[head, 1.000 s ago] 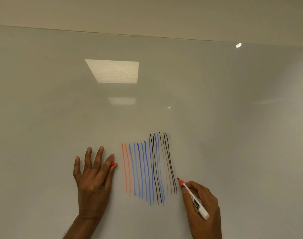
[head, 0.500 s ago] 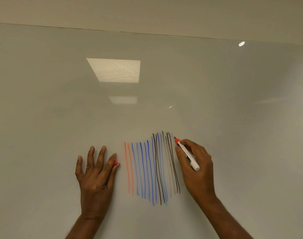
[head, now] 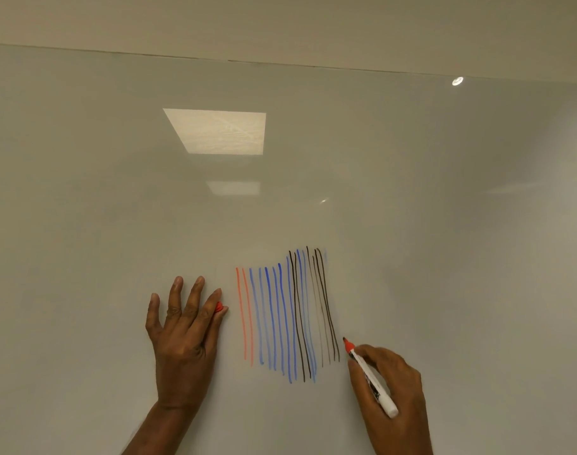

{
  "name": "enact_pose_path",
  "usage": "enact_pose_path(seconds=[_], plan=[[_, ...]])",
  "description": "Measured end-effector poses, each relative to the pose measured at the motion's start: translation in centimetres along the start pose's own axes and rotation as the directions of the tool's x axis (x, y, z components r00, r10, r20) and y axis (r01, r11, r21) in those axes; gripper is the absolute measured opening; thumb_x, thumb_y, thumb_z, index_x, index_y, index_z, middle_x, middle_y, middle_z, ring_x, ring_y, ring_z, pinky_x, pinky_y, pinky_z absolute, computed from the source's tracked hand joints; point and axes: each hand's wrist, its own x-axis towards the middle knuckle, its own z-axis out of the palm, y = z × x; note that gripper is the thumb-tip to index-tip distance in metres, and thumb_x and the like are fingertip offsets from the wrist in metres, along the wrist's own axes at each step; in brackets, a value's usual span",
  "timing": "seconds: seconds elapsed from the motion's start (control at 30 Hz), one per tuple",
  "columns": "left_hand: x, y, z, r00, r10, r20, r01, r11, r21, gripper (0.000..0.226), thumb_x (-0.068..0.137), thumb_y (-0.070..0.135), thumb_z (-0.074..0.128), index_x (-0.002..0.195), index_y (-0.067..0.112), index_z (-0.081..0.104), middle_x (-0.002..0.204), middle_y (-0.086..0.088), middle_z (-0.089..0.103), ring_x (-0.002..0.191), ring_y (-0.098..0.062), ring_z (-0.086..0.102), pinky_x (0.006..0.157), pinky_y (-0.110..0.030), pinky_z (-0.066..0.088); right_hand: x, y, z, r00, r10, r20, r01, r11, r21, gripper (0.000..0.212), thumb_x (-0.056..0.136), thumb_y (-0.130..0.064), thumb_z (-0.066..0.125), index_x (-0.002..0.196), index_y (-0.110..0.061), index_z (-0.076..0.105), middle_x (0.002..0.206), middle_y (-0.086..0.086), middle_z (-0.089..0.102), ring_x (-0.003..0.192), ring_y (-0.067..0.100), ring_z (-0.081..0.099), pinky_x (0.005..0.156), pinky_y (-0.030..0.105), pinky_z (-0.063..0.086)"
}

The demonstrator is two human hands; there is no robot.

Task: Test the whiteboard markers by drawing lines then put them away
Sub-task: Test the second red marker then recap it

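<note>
Apparently R hand (head: 392,382), fingers clamped on white-barrelled red-tipped marker (head: 370,379), sets tip by black lines (head: 327,307) for test stroke; L hand (head: 182,339) braces, fingers splayed, on glossy whiteboard (head: 444,224), thumb pinching small red cap (head: 219,307).

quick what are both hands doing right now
Left hand: fingers spread flat on the glossy whiteboard, small red marker cap pinched at the thumb.
Right hand: holding the white red-tipped marker.

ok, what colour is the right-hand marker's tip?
Orange-red; the marker shows best in head view.
</note>
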Motion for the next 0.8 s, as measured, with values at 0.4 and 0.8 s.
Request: enact_pose_path(seconds=[0.4, 0.8], plan=[[-3.7, 4.6, -6.5, 0.923, -0.366, 0.118, 0.384, 0.883, -0.268, 0.024, 0.100, 0.017, 0.066, 0.122, 0.011, 0.072, 0.133, -0.003, 0.068, 0.137, -0.025, 0.054, 0.114, -0.043, 0.039, -5.3, -11.6, -0.8, 0.876, 0.323, 0.358, -0.457, 0.792, 0.405, 0.023, 0.083, -0.038, 0.076, 0.099, -0.021, 0.074, 0.086, 0.007, 0.076, 0.086, 0.015, 0.072, 0.078, 0.020, 0.054], [-2.2, 8.4, -14.5, 0.157, -0.591, 0.791, 0.765, -0.434, -0.476, 0.029, 0.108, 0.025, 0.041, 0.117, 0.004, 0.059, 0.114, -0.024, 0.073, 0.099, -0.036, 0.075, 0.083, -0.044, 0.061, -8.5, -17.7, 2.9, 0.769, 0.241, 0.591, -0.560, 0.700, 0.443, 0.038, 0.093, -0.050, 0.057, 0.123, -0.030, 0.066, 0.119, -0.015, 0.071, 0.116, 0.008, 0.064, 0.096, 0.021, 0.051]])
